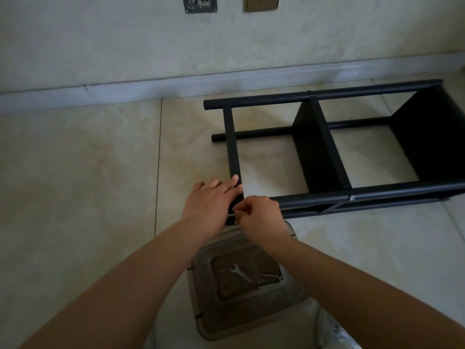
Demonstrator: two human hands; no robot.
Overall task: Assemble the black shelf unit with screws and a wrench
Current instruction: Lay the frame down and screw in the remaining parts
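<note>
The black shelf unit (324,147) lies on its side on the tiled floor, with round poles and flat panels. My left hand (211,205) rests flat on the near end of the leftmost panel (232,142), fingers straight. My right hand (259,215) is right beside it at the front pole's (377,192) left end, fingers curled and pinching something small that I cannot make out. A silver screw head (351,197) shows further along that pole. A small silver wrench (240,272) lies in a clear plastic box (201,316) below my arms.
More small metal parts (271,279) lie in the box beside the wrench. A wall with a grey baseboard (125,89) runs behind the shelf. Bare floor tiles (75,172) spread to the left. Something white (332,331) lies at the bottom right.
</note>
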